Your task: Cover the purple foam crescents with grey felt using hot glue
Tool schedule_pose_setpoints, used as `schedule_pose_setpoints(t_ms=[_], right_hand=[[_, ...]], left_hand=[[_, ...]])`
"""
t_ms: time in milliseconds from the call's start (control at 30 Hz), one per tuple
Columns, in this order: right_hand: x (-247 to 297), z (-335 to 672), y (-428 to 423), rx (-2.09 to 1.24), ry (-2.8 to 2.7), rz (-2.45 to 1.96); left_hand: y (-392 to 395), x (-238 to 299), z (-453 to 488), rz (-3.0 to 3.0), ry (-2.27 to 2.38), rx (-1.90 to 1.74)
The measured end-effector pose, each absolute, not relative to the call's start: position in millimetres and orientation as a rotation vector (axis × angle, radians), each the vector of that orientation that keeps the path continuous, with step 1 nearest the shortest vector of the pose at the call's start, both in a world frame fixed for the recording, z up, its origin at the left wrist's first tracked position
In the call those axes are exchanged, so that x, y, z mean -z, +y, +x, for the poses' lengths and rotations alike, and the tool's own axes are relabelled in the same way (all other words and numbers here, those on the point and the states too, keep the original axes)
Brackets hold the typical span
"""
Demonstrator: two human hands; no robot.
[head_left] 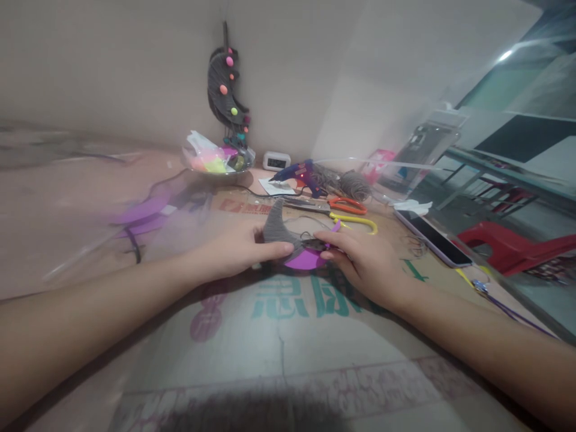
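Note:
A crescent-shaped piece [276,225], partly wrapped in grey yarn, is held low over the cardboard. Its lower part shows bare purple [306,259]. My left hand [254,247] grips the wrapped side, thumb pressed on the yarn. My right hand [357,255] pinches at the other end, where a small dark bundle, likely yarn, sits between thumb and fingers; its details are blurred. A loop of grey strand curves above the crescent. Just beyond my hands lie scissors with orange handles [348,206] and a yellow-handled tool [360,223].
Behind are a glue gun [302,174] with a red light, a ball of grey yarn [354,185], a small white clock [276,161] and a dish of colourful bits [216,165]. A phone [434,237] lies right. A finished-looking grey crescent [220,90] with pompoms hangs on the wall.

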State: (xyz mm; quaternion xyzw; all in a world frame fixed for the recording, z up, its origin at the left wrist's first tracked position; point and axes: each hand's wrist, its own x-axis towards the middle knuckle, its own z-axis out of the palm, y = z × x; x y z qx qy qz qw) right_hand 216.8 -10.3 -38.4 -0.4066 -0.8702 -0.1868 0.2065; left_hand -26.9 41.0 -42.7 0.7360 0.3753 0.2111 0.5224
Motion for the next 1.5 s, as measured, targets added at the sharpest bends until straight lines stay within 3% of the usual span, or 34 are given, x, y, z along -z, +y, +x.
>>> schedule_pose_setpoints(t_ms=[867,1500], right_hand=[[36.1,217.5,-11.3,0.475,-2.403,-1.075],[36.8,220.3,-12.3,0.66,-2.456,-1.128]], left_hand=[[43.1,46.0,-27.4,1.789,0.908,-0.504],[36.4,41.6,-25.7,1.794,0.881,-0.575]])
